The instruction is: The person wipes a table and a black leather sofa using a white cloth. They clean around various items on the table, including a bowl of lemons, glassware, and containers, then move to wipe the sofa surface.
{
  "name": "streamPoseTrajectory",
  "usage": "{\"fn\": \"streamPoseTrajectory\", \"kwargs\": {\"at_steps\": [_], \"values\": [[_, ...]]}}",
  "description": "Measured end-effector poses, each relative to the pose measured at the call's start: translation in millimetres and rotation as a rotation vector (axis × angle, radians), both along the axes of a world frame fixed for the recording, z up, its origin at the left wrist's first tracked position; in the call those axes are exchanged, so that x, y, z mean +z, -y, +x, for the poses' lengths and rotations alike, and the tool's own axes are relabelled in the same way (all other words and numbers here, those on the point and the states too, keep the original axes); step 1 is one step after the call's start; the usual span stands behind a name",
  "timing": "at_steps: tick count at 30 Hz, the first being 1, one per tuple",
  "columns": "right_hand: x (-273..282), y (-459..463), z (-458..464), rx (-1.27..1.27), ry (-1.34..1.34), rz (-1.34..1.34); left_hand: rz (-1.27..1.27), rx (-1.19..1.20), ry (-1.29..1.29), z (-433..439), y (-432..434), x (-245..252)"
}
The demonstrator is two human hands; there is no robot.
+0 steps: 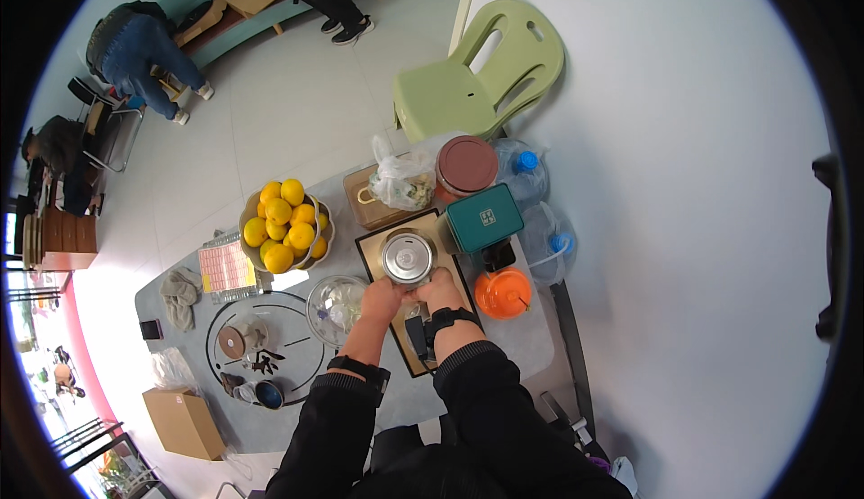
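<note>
A round vessel with a shiny metal lid (408,258) stands on a tan, black-edged tray (378,231). My left hand (382,298) is at its near left side and my right hand (437,289) at its near right side. The fingers of both hands meet just below the lid, partly hidden, so their grip cannot be told. A small appliance with a black handle (416,337) is beside my right wrist. Left of the tray lies a clear round bowl or cover (335,310). A dark green tin (484,218) stands at the tray's far right corner.
Oranges fill a scalloped basket (247,232) at the far left. An orange round container (503,293) sits to the right, near large water bottles (548,242). A red-lidded jar (466,165) and a bagged item (403,182) stand beyond. A glass pot (244,339) stands left. Other people are farther off.
</note>
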State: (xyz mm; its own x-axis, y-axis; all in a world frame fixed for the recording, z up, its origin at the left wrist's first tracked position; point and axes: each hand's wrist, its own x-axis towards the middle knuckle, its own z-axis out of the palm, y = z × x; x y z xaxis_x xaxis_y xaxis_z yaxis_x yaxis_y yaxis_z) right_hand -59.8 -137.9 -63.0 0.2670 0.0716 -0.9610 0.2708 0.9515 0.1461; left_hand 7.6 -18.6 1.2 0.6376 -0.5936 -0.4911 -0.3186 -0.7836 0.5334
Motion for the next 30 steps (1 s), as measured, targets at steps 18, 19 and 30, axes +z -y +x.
{"fn": "streamPoseTrajectory", "kwargs": {"at_steps": [18,19,30], "values": [[63,-21,1,0.447,-0.174,-0.902,0.037,-0.035,0.014,5,-13,-13],[67,-18,-3,0.432,-0.19,-0.888,0.019,0.033,-0.035,0,-5,-3],[-8,17,-16,0.421,-0.162,-0.516,0.025,-0.059,0.032,-8,8,-8]]}}
